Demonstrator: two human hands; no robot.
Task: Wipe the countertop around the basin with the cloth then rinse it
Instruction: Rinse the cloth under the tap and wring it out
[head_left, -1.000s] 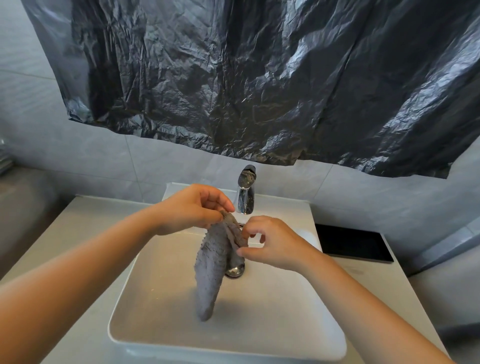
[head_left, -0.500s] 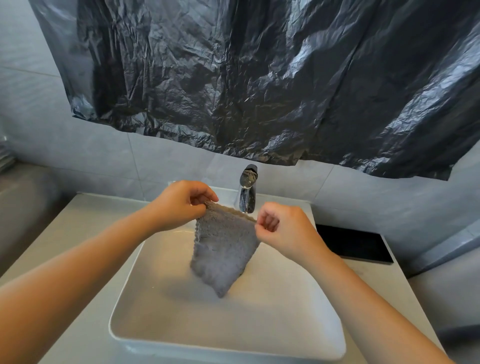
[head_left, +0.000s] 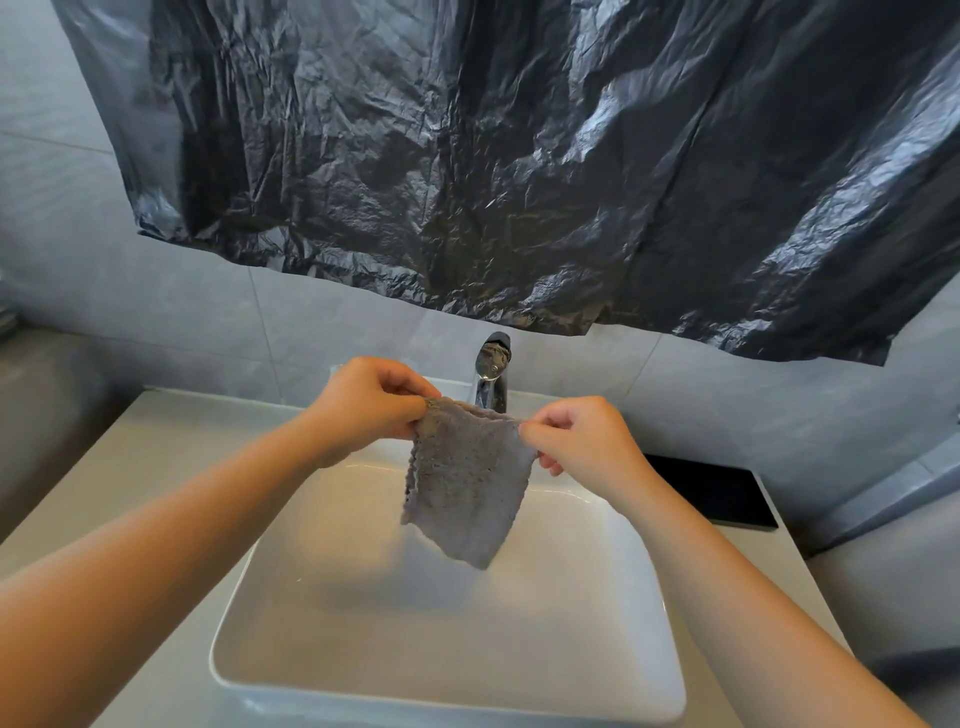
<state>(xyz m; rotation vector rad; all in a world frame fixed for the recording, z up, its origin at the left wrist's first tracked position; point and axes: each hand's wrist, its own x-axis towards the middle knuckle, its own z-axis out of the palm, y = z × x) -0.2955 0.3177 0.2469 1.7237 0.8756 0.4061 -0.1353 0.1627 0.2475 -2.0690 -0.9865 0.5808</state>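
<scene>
A small grey cloth (head_left: 467, 483) hangs spread out above the white rectangular basin (head_left: 644, 670). My left hand (head_left: 363, 405) pinches its upper left corner. My right hand (head_left: 582, 441) pinches its upper right corner. The cloth's lower tip points down over the bowl without touching it. A chrome tap (head_left: 491, 374) stands just behind the cloth at the basin's back edge; no water runs from it. The light grey countertop (head_left: 150, 462) surrounds the basin.
A black flat tablet-like slab (head_left: 722, 493) lies on the countertop to the right of the basin. Crumpled black plastic sheeting (head_left: 519, 156) hangs on the grey tiled wall above the tap. The counter drops off at the right edge.
The cloth hung bunched in a strip from my left hand. My right hand took its other corner and both hands drew apart, so it now hangs open and flat.
</scene>
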